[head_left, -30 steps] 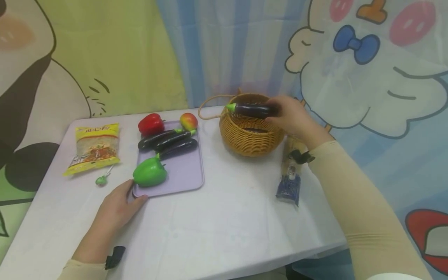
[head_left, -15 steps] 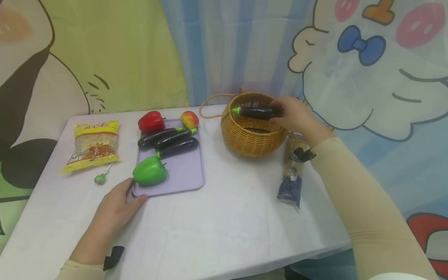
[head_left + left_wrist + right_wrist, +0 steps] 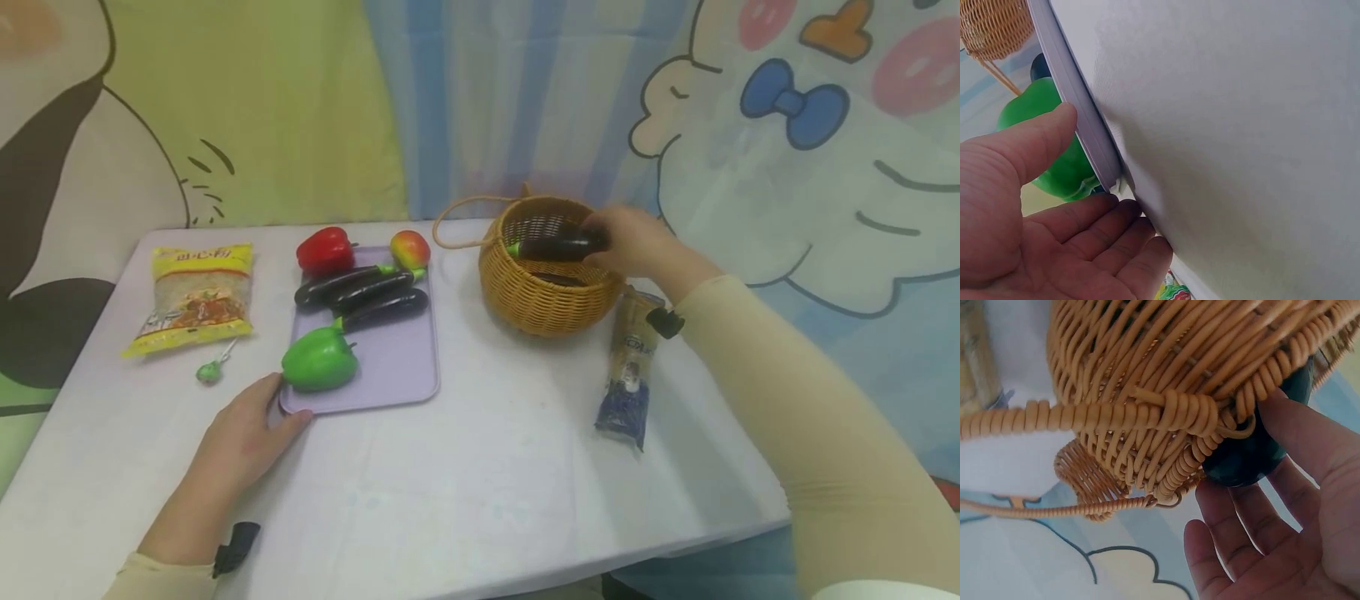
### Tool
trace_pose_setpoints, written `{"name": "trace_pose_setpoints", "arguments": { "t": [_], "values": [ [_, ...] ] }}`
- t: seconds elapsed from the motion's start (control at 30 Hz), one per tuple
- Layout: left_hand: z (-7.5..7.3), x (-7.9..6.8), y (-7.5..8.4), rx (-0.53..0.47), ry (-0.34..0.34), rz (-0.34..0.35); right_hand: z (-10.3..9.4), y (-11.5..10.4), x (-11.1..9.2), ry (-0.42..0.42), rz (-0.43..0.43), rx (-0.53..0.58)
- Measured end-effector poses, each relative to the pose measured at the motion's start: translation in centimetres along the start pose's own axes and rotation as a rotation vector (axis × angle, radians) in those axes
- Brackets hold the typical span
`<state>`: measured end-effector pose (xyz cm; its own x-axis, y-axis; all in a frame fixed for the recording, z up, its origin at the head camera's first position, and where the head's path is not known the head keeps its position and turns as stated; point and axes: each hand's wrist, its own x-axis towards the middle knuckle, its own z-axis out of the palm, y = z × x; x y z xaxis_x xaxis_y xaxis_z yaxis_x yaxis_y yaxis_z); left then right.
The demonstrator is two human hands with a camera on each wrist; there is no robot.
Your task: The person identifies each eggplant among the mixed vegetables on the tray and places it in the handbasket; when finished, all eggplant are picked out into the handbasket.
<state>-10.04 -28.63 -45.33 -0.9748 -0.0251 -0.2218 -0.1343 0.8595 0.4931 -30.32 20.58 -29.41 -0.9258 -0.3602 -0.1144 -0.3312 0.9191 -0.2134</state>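
My right hand (image 3: 630, 242) pinches a dark purple eggplant (image 3: 558, 247) by its blunt end. Its green tip points left, inside the mouth of the wicker basket (image 3: 547, 308). Below it, part of another dark eggplant (image 3: 558, 279) shows in the basket. In the right wrist view the thumb and fingertips touch the held eggplant (image 3: 1241, 462) beside the woven rim. My left hand (image 3: 243, 433) rests at the near left corner of the lilac tray (image 3: 397, 375), thumb against the rim (image 3: 1082, 125), fingers extended. Nearby on the tray lies a green bell pepper (image 3: 321, 358).
Several eggplants (image 3: 382, 310), a red bell pepper (image 3: 326, 250) and a mango (image 3: 410, 249) are on the tray's far part. Left stands a yellow noodle bag (image 3: 198, 296) with a lollipop (image 3: 210, 372). A long packet (image 3: 628, 375) lies right of the basket, whose handle (image 3: 472, 200) reaches left.
The held eggplant has sunk lower into the basket mouth with my right hand. My left hand stays at the tray corner. The whole head view has shifted slightly.
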Motion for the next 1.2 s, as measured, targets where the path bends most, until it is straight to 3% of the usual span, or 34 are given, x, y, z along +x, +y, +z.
{"name": "trace_pose_setpoints", "arguments": {
  "t": [0.33, 0.57, 0.87, 1.2],
  "values": [
    [0.2, 0.2, 0.0, -0.004, 0.001, -0.015, 0.8, -0.9, 1.7, -0.08, -0.026, -0.18],
    [0.2, 0.4, 0.0, 0.001, -0.004, -0.031, 1.3, -1.1, 3.0, -0.118, -0.035, -0.233],
    [0.1, 0.3, 0.1, -0.004, -0.01, -0.033, 2.3, -1.0, 3.9, -0.172, -0.052, -0.118],
    [0.2, 0.3, 0.1, 0.002, 0.008, -0.031, 2.8, -1.1, 4.6, -0.228, 0.009, -0.112]
  ]
}}
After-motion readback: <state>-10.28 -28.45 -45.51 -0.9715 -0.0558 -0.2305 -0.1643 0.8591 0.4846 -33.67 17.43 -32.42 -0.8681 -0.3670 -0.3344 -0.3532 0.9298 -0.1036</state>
